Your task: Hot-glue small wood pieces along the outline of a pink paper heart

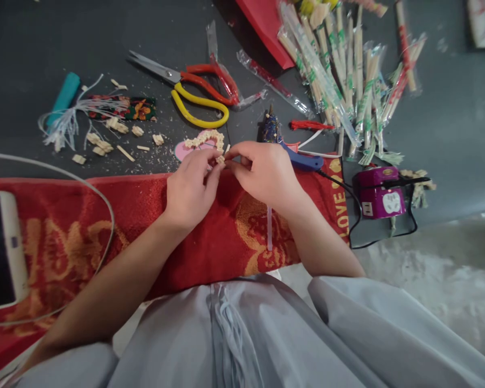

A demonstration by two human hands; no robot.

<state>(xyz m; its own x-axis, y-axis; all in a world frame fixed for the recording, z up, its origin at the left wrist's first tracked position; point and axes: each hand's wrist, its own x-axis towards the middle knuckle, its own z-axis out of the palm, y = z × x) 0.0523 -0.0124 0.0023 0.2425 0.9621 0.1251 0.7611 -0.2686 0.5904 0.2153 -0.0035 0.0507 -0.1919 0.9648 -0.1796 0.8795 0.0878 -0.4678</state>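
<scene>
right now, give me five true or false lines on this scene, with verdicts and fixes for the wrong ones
1. The fingertips of the left hand and right hand come together at the pale knobbly piece. True.
2. The scissors lie on the red towel. False: the scissors lie on the dark table, beyond the red towel.
3. The glue gun has a blue handle. True.
4. The purple power socket sits at the left edge of the picture. False: the purple power socket is on the right, just past the towel's end.
5. The white device with a dark screen lies at the left. True.
</scene>
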